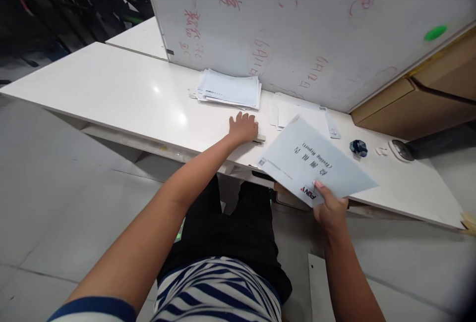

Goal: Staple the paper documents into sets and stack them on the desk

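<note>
My left hand lies palm down on the white table, its fingers spread. From under the palm sticks out the end of a narrow, light-coloured object, perhaps a stapler; most of it is hidden. In my right hand is a pale testing report with black Chinese print and a red and black logo, pinched at its near edge with the thumb on top. The report is tilted above the front of the table. Beyond my left hand a stack of white papers sits against the whiteboard.
More loose sheets lie behind the report. To the right are a small dark blue object, a small white piece and a dark cylinder. The whiteboard with red writing bounds the back; cardboard boxes stand at right.
</note>
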Available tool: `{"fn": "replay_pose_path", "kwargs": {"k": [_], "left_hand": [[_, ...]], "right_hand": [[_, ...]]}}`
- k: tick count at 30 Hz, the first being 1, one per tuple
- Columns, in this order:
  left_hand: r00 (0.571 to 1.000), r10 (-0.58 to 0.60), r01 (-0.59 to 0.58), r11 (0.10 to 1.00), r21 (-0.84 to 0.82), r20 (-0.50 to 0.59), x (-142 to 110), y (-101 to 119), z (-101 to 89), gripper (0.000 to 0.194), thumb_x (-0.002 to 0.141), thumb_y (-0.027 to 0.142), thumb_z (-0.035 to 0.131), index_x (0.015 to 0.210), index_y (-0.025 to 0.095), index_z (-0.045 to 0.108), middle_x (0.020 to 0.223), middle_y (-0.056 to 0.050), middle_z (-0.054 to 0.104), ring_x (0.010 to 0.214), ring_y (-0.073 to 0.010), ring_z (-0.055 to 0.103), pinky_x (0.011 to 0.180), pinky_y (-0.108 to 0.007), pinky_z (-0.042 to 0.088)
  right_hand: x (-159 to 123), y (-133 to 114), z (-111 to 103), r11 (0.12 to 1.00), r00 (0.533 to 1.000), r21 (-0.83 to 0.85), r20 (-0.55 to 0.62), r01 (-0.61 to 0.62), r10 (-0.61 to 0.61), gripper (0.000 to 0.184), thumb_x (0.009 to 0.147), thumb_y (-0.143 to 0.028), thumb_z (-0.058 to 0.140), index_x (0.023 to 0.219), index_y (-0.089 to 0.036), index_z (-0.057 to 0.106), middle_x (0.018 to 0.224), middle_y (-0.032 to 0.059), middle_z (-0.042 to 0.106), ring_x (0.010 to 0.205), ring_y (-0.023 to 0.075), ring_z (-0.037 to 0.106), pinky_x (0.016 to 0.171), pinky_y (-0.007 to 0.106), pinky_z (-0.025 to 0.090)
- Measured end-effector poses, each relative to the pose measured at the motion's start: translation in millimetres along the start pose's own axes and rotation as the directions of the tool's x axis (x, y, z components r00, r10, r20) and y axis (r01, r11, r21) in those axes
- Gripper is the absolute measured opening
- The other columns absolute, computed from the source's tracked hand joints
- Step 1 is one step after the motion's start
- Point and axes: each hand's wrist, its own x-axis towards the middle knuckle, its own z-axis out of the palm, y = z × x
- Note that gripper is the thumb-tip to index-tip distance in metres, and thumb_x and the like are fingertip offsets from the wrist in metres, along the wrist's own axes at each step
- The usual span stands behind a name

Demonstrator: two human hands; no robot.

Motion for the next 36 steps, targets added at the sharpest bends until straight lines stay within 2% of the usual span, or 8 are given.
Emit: {"fn": "replay_pose_path", "kwargs": {"k": [6, 12, 16, 18, 21, 26, 32, 36], "left_hand": [[0.998, -0.025, 0.021, 0.998, 0.061, 0.060, 1, 3, -0.7, 0.052, 0.091, 0.038, 0.036, 0.140, 0.021, 0.039, 0.151, -0.011, 0.032, 0.140, -0.0330, 0.019, 0.111, -0.058, 0.011], [0.993, -0.019, 0.023, 0.999, 0.040, -0.117, -3, 6, 5.1, 0.044, 0.095, 0.031, 0.026, 0.130, 0.014, 0.047, 0.143, -0.014, 0.041, 0.133, -0.0296, 0.030, 0.108, -0.056, 0.020], [0.992, -0.032, 0.037, 0.999, 0.039, -0.125, -7, 7, 7.0, 0.043, 0.094, 0.030, 0.027, 0.128, 0.015, 0.048, 0.139, -0.013, 0.044, 0.132, -0.0288, 0.031, 0.109, -0.054, 0.020], [0.992, -0.032, 0.037, 0.998, 0.041, -0.123, -8, 6, 6.3, 0.043, 0.094, 0.031, 0.027, 0.128, 0.015, 0.048, 0.139, -0.013, 0.044, 0.134, -0.0291, 0.028, 0.109, -0.054, 0.019], [0.994, -0.019, 0.025, 0.998, 0.056, -0.103, -9, 6, 4.9, 0.048, 0.091, 0.038, 0.034, 0.131, 0.014, 0.044, 0.139, -0.015, 0.043, 0.135, -0.0311, 0.026, 0.110, -0.056, 0.017], [0.993, -0.026, 0.035, 0.997, 0.073, -0.117, -10, 7, 7.7, 0.049, 0.089, 0.032, 0.036, 0.133, 0.013, 0.043, 0.143, -0.016, 0.040, 0.139, -0.0339, 0.019, 0.110, -0.061, 0.013], [0.986, -0.004, 0.025, 0.992, 0.127, -0.166, 3, 6, 8.4, 0.047, 0.091, 0.025, 0.031, 0.134, 0.014, 0.045, 0.146, -0.016, 0.038, 0.143, -0.0335, 0.011, 0.112, -0.061, 0.005], [0.989, -0.001, 0.026, 0.986, 0.164, -0.150, 15, 4, 4.5, 0.050, 0.091, 0.027, 0.030, 0.138, 0.013, 0.042, 0.147, -0.017, 0.038, 0.144, -0.0330, 0.009, 0.112, -0.061, 0.004]], "right_hand": [[93, -60, 107, 0.959, 0.954, 0.130, 0.127, 0.254, -0.270, 0.039, 0.072, -0.036, 0.063, 0.107, -0.019, 0.061, 0.105, 0.0056, 0.067, 0.111, 0.0246, 0.059, 0.101, 0.045, 0.044], [178, -102, 257, 0.959, 0.902, 0.263, 0.380, 0.106, -0.204, 0.037, 0.066, -0.019, 0.065, 0.103, -0.015, 0.060, 0.094, 0.0040, 0.069, 0.092, 0.0189, 0.064, 0.084, 0.035, 0.052], [197, -102, 307, 0.980, 0.915, -0.175, 0.402, 0.093, -0.015, 0.028, 0.066, -0.013, 0.064, 0.093, -0.011, 0.063, 0.094, 0.0099, 0.068, 0.089, 0.0228, 0.063, 0.079, 0.036, 0.052], [196, -95, 317, 0.839, 0.939, -0.516, 0.344, 0.170, 0.022, 0.029, 0.066, -0.011, 0.063, 0.095, -0.010, 0.064, 0.100, 0.0146, 0.067, 0.098, 0.0274, 0.061, 0.085, 0.042, 0.048], [187, -82, 323, 0.653, 0.965, -0.736, 0.262, 0.178, 0.033, 0.044, 0.066, -0.014, 0.066, 0.110, -0.008, 0.060, 0.117, 0.0215, 0.060, 0.114, 0.0349, 0.051, 0.095, 0.053, 0.038], [178, -62, 302, 0.562, 0.966, -0.786, 0.209, 0.258, -0.151, 0.071, 0.079, -0.031, 0.058, 0.141, -0.010, 0.030, 0.148, 0.0239, 0.029, 0.135, 0.0359, 0.025, 0.105, 0.061, 0.020], [181, -31, 188, 0.490, 0.872, -0.724, 0.372, 0.486, -0.317, 0.054, 0.088, -0.030, 0.038, 0.140, -0.017, 0.034, 0.152, 0.0163, 0.026, 0.140, 0.0309, 0.018, 0.108, 0.057, 0.017], [176, -5, 121, 0.438, 0.894, -0.780, 0.409, 0.447, -0.183, 0.068, 0.087, -0.055, 0.040, 0.145, -0.020, 0.028, 0.155, 0.0155, 0.022, 0.142, 0.0325, 0.016, 0.109, 0.059, 0.014]]}}
